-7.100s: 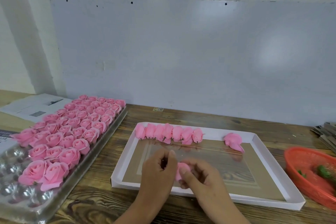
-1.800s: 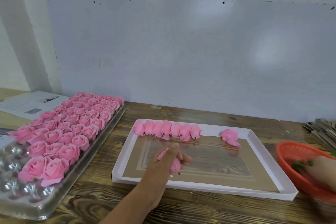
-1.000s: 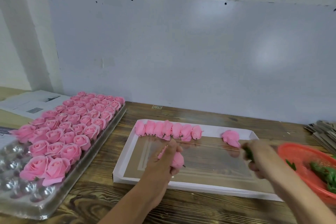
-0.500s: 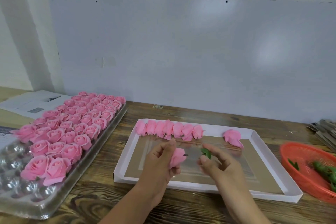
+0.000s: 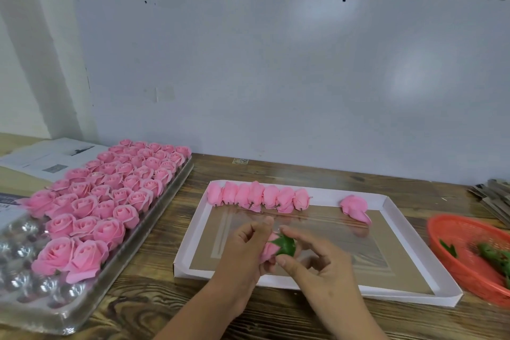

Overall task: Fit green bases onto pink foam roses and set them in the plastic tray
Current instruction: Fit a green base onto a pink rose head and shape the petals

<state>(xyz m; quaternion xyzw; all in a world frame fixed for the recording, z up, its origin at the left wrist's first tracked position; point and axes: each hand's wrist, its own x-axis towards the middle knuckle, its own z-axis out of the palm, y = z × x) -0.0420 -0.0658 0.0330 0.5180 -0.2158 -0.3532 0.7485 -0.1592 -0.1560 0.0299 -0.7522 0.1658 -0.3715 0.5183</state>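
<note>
Hands (image 5: 287, 259) around rose (image 5: 269, 250), green base (image 5: 285, 246)

Seven pink roses (image 5: 258, 196) stand in a row at the white tray's (image 5: 397, 218) far edge — one more lies apart, right. One rose (image 5: 269, 250) and one green base (image 5: 285, 246) are in hand.

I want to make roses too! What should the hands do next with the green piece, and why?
Probably push the green base snugly onto the pink rose. The left hand grips the rose, the right hand pinches the base against its end, and the plastic tray has empty cups waiting.
</note>
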